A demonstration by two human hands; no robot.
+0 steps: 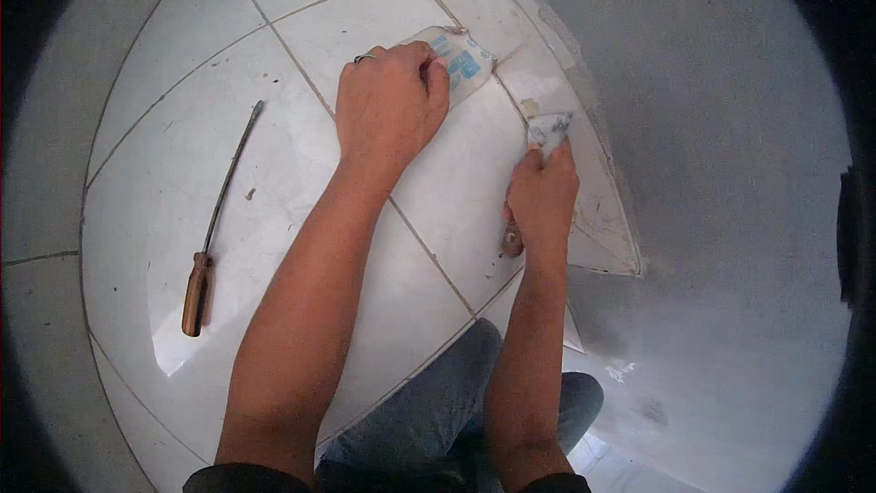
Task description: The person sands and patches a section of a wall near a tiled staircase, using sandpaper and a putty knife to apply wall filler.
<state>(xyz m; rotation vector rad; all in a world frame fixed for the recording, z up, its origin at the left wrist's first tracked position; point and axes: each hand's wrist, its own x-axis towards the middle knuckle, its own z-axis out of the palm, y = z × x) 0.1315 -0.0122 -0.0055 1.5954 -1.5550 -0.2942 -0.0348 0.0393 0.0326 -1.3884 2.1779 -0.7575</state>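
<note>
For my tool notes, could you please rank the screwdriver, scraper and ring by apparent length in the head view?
1. Screwdriver
2. Scraper, partly covered by the right hand
3. Ring on the left hand

My left hand (388, 110) curls its fingers over the near edge of a pale plastic bag (471, 73) with blue print, on the white tiles (456, 192). My right hand (545, 192) grips a scraper (550, 128), its blade near a grout line. Well to my left lies a screwdriver (213, 235). A grey wall (721, 173) rises on my right, and my jeans (415, 397) show below.
</note>
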